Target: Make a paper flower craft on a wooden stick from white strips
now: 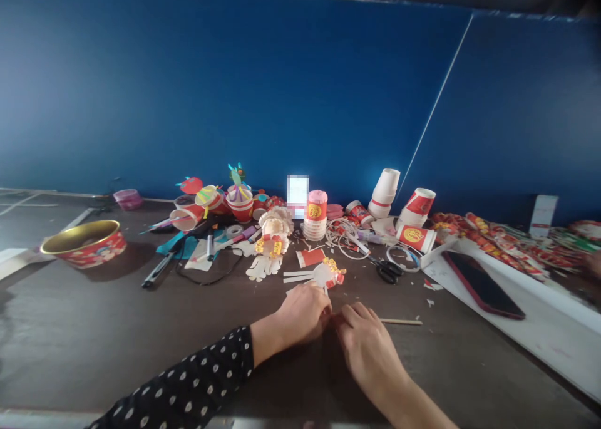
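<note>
My left hand point(303, 310) and my right hand point(369, 341) meet low over the dark table point(188, 354), fingers curled together. Whatever lies between the fingertips is hidden by the hands. Just beyond the left hand is a white paper cut-out point(322, 275) with long strips and red and yellow trim; I cannot tell whether the hand touches it. A thin wooden stick point(402, 321) lies to the right of my right hand, its near end out of sight behind the fingers. Farther back lies a red and white paper piece point(310, 257).
Black scissors point(389, 270) lie right of centre. Stacked paper cups point(314, 219) stand at the back among other cups and paper crafts. A red and gold tin point(84, 244) is at left, beside a utility knife point(159, 269). A phone point(483, 285) rests on a white tray point(554, 347) at right.
</note>
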Available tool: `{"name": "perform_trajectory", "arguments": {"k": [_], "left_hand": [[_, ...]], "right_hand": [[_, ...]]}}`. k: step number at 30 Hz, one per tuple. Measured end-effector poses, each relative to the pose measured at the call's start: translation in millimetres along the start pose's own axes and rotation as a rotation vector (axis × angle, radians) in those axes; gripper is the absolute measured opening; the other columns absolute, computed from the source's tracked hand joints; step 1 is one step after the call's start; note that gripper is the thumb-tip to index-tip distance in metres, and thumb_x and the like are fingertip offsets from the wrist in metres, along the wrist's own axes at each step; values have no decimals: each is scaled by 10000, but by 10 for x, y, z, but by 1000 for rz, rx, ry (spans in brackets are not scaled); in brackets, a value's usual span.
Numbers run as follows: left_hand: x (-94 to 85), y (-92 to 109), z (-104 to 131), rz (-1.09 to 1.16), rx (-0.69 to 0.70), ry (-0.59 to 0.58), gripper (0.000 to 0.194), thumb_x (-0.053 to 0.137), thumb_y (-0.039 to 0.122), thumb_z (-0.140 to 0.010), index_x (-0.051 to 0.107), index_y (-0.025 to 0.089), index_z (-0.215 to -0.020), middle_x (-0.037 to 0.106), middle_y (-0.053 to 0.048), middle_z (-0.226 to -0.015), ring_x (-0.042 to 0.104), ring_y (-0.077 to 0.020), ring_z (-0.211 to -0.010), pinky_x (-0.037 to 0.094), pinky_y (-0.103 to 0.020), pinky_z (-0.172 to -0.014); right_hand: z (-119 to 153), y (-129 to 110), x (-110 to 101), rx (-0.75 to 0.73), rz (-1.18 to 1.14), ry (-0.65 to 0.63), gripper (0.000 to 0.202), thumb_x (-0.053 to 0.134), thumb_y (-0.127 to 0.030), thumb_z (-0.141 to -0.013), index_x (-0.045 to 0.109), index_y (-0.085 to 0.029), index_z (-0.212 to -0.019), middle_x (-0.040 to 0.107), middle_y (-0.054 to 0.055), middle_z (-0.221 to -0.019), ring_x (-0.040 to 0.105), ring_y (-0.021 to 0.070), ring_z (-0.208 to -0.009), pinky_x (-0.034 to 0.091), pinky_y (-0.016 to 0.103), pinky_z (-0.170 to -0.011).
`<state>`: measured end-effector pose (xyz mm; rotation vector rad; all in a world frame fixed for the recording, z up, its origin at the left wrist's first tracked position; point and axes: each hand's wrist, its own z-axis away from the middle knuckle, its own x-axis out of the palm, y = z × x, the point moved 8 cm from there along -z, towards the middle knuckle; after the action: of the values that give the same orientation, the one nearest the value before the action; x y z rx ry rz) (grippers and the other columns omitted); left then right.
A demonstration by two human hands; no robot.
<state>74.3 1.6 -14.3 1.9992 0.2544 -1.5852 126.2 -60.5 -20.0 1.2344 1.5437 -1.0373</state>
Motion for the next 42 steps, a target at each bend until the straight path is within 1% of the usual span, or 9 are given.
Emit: {"name": "perform_trajectory", "arguments": {"k": [3, 6, 9, 18, 26, 31, 35, 37, 42], "left_hand": [[-11, 17, 6, -9, 28, 12, 192, 497, 201, -737, 677, 163, -681, 645, -70, -687, 565, -209, -739, 420, -277, -654], [-14, 26, 10, -24, 45, 19, 205, 490, 197, -741, 675, 169, -658, 644, -59, -667, 561, -204, -713, 413, -279, -645], [-11, 19, 10, -39, 43, 1, 213, 486, 196, -739, 664, 169, -625, 639, -58, -650, 556, -197, -677, 405, -279, -627], [-70, -46, 6, -67, -5, 12, 207, 489, 211, -719, 685, 171, -663, 637, -74, -655, 552, -224, -720, 407, -281, -614], [-22, -163, -6, 15, -103, 43, 217, 485, 173, -709, 701, 179, -724, 677, -70, -718, 592, -228, -755, 439, -287, -659], [-22, -177, -1, 55, -124, 27, 201, 489, 181, -716, 690, 178, -721, 684, -70, -733, 608, -223, -753, 440, -279, -667], [-38, -175, 13, 95, -142, 15, 180, 510, 231, -733, 680, 174, -748, 685, -74, -757, 615, -222, -766, 444, -272, -668], [-48, -169, 13, 114, -136, 24, 170, 526, 242, -728, 677, 168, -750, 685, -75, -767, 615, -223, -782, 446, -269, -675], [-13, -189, -11, 97, -163, 10, 181, 495, 167, -731, 669, 138, -692, 678, -85, -739, 617, -205, -728, 445, -264, -658]], "right_hand": [[30, 2, 71, 41, 15, -58, 222, 448, -61, -825, 622, -190, -778, 605, 15, -879, 494, 159, -799, 347, 276, -730], [47, 13, 129, 62, 40, -53, 214, 446, -70, -827, 622, -192, -834, 607, 24, -904, 501, 161, -807, 351, 278, -744], [35, 3, 155, 42, 76, -31, 212, 441, -80, -837, 622, -190, -825, 610, 27, -898, 506, 158, -795, 352, 284, -719], [-50, -34, 131, -33, 161, -56, 182, 483, -107, -830, 641, -183, -881, 606, 44, -937, 502, 174, -836, 354, 303, -703], [-101, -39, 115, -44, 173, -51, 206, 447, -126, -851, 639, -200, -864, 595, 54, -937, 496, 190, -832, 343, 332, -665], [-131, -49, 107, -40, 184, -85, 203, 461, -123, -835, 645, -195, -881, 601, 61, -951, 497, 200, -843, 337, 337, -661], [-142, -44, 93, -26, 187, -94, 211, 455, -124, -838, 646, -200, -887, 605, 50, -959, 500, 200, -844, 336, 340, -660], [-147, -37, 89, -20, 185, -90, 207, 462, -129, -837, 644, -200, -906, 603, 48, -977, 499, 202, -858, 339, 340, -663], [-151, -20, 70, -13, 195, -36, 232, 417, -146, -871, 634, -199, -937, 587, 62, -1015, 490, 206, -882, 347, 341, -683]]}}
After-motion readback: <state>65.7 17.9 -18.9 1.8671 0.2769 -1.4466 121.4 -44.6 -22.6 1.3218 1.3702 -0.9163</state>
